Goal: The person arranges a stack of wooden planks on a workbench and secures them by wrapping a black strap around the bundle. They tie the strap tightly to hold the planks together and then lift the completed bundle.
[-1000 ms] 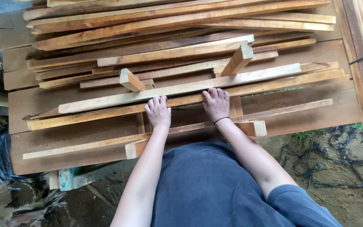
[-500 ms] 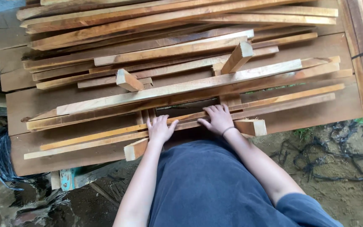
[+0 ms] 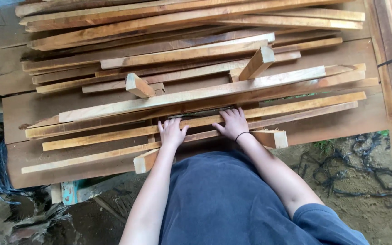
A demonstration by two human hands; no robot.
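Dark blue-grey short-sleeved T-shirt (image 3: 223, 204); arms bare below sleeve; thin black band (image 3: 242, 134) around right wrist.

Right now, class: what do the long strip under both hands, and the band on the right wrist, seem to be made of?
Long strip: wood, apparently raw sawn and unvarnished; pale orange-brown, matte, visible grain. Both hands, left hand and right hand, lie flat on it. Wrist band: thin, black, perhaps elastic or cord; too small to tell.

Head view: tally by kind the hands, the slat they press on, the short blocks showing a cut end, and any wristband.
Hands: 2, left hand and right hand
Long slat under both hands: 1
Short blocks: 4
Black wristband: 1
Total: 8
The other piled slats overlap too much to count.
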